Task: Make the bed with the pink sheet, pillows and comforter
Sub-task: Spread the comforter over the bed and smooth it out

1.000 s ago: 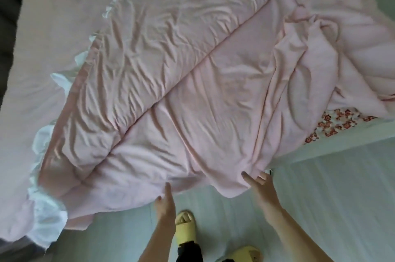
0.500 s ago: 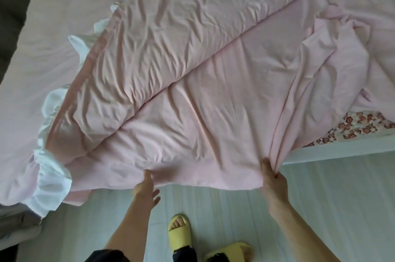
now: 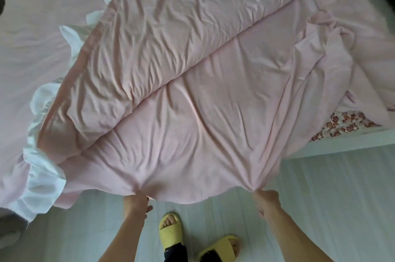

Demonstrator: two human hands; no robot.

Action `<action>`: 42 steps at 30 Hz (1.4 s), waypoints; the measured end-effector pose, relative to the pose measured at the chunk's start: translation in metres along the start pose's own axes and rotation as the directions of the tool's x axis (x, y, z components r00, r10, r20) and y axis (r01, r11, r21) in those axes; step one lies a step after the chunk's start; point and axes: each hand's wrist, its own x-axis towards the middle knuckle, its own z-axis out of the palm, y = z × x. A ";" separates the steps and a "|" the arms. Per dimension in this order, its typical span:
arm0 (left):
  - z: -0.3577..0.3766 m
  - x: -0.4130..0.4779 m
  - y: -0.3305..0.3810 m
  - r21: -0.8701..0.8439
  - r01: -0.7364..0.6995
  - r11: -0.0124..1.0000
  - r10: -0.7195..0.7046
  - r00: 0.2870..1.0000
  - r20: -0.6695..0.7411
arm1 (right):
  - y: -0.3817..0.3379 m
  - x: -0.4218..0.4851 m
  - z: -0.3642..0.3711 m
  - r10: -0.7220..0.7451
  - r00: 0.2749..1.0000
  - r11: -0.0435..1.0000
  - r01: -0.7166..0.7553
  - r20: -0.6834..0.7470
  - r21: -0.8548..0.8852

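A wrinkled pink comforter (image 3: pixel 192 94) lies folded diagonally across the bed, its near edge hanging past the mattress over the floor. My left hand (image 3: pixel 136 201) grips that near edge from below. About an arm's width to the right, my right hand (image 3: pixel 267 199) grips the same edge, and the cloth is drawn taut into gathers at both hands. A pink sheet (image 3: pixel 36 32) with a white ruffled border (image 3: pixel 42 178) covers the mattress at the left. No pillow is in view.
A floral-patterned mattress corner (image 3: pixel 342 124) shows bare at the right above the white bed frame (image 3: pixel 342 144). Pale plank floor (image 3: pixel 320 208) lies below, with my feet in yellow slippers (image 3: pixel 171 231). A dark object sits at the lower left edge.
Both hands have gone from reaching at the comforter's near edge to gripping it. The edge is now pulled out toward me over the floor and the cloth is stretched tighter.
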 end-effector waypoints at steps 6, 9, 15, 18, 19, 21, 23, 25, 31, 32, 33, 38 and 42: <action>0.072 -0.082 0.063 0.318 -0.227 0.921 0.085 0.911 0.404 | -0.073 -0.012 -0.045 -0.218 0.975 0.974 0.220 0.041 -0.050; 0.132 -0.135 0.097 0.299 -0.526 0.796 0.330 0.792 0.514 | -0.117 -0.016 -0.088 -0.319 0.947 0.948 0.319 -0.042 0.008; 0.243 -0.244 0.160 0.278 -0.842 0.462 0.587 0.526 0.616 | -0.163 0.027 -0.188 -0.385 0.916 0.891 0.401 -0.114 0.212; 0.310 -0.291 0.188 0.349 -0.898 0.270 0.693 0.432 0.577 | -0.186 0.056 -0.246 -0.350 0.935 0.828 0.334 -0.051 0.450; 0.333 -0.302 0.193 0.383 -0.898 0.217 0.709 0.415 0.570 | -0.192 0.067 -0.263 -0.329 0.944 0.798 0.289 -0.020 0.529; 0.382 -0.323 0.193 0.465 -0.874 0.138 0.684 0.423 0.594 | -0.189 0.097 -0.295 -0.252 0.968 0.740 0.188 0.008 0.646; 0.421 -0.332 0.192 0.557 -0.819 0.141 0.654 0.499 0.568 | -0.191 0.121 -0.321 -0.222 0.974 0.700 0.125 0.047 0.703; 0.455 -0.338 0.191 0.640 -0.755 0.141 0.693 0.537 0.481 | -0.198 0.152 -0.348 -0.222 0.974 0.696 0.127 0.044 0.706; 0.457 -0.343 0.178 0.609 -0.773 0.179 0.730 0.519 0.444 | -0.205 0.180 -0.389 -0.284 0.959 0.787 0.245 -0.019 0.566; 0.452 -0.348 0.169 0.613 -0.761 0.213 0.715 0.549 0.433 | -0.198 0.180 -0.393 -0.268 0.963 0.803 0.246 -0.040 0.543; 0.447 -0.351 0.157 0.624 -0.744 0.239 0.693 0.581 0.427 | -0.187 0.183 -0.395 -0.242 0.968 0.827 0.239 -0.063 0.508; 0.437 -0.372 0.078 0.627 -0.690 0.362 0.507 0.710 0.489 | -0.122 0.189 -0.415 0.040 0.992 0.842 0.032 -0.122 0.539; 0.444 -0.391 0.038 0.534 -0.684 0.497 0.539 0.726 0.428 | -0.097 0.174 -0.422 0.056 0.998 0.777 -0.049 0.009 0.628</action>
